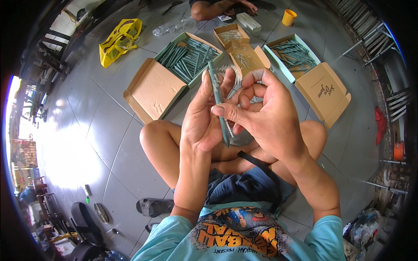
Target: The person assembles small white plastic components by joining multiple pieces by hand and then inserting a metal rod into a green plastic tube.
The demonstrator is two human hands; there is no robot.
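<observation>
A slim dark green pen (216, 87) with pale printing stands nearly upright before me, its narrow tip pointing down toward my lap. My left hand (200, 115) holds it against the palm, thumb along its upper part. The thumb of my right hand (272, 117) presses across the pen's middle; its other fingers are curled, and whether they pinch something small is hidden. Beyond my hands, many similar green pens fill an open box (150, 89) on the left. Another open box (324, 93) on the right holds more of them.
Between the boxes, small cardboard trays (249, 65) hold thin pale sticks. A yellow bag (119, 41), clear plastic (174, 27), a white carton (248, 22) and an orange-yellow cup (289, 18) lie farther out. Another person's leg (207, 9) is at the top. Dark sandals (154, 207) lie left.
</observation>
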